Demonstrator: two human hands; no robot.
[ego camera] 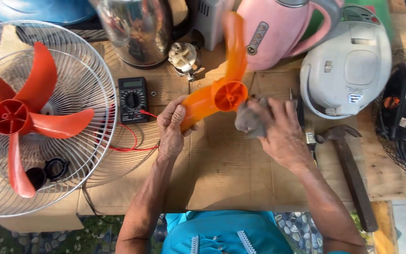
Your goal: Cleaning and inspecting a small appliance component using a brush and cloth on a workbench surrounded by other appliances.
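- Fingers of my left hand (171, 126) are curled shut around one blade of the orange fan propeller (222, 80), thumb on top, holding it above the cardboard sheet (231, 174).
- Fingers of my right hand (278, 129) are bunched together on a grey cloth (249, 120), pressing it against the side of the propeller's round hub.
- Wire fan guard (78, 70) lies at far left with a red propeller (19, 117) resting in it.
- White rounded appliance (346, 63) sits at upper right, just beside a pink kettle (273, 33).
- Steel kettle (137, 30) stands at the top, left of the pink one.
- Hammer (351, 171) lies right of my right forearm.
- Black multimeter (133, 99) sits near my left hand, its red lead trailing across the cardboard.
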